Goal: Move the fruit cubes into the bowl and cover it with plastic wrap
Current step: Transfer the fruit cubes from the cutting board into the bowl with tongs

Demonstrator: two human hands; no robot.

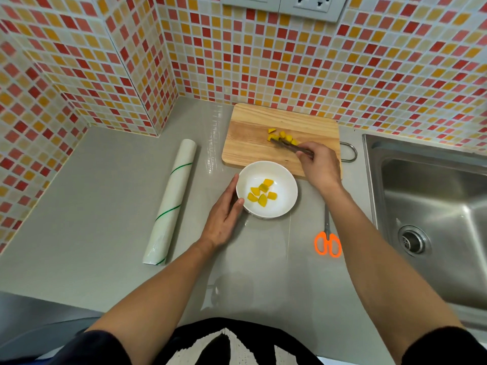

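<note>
A white bowl (282, 180) stands on the grey counter in front of a wooden cutting board (250, 135) and holds several yellow fruit cubes (262, 193). More yellow fruit cubes (282, 135) lie on the board's middle. My left hand (224, 219) rests against the bowl's left rim, thumb on the edge. My right hand (319, 164) is over the board's near right part, gripping dark tongs (287, 145) whose tips reach the cubes on the board. A roll of plastic wrap (171, 201) with green stripes lies on the counter to the left.
Orange-handled scissors (328, 241) lie on the counter right of the bowl. A steel sink (432, 212) fills the right side. Tiled walls close the back and left. The counter's front edge is near my body.
</note>
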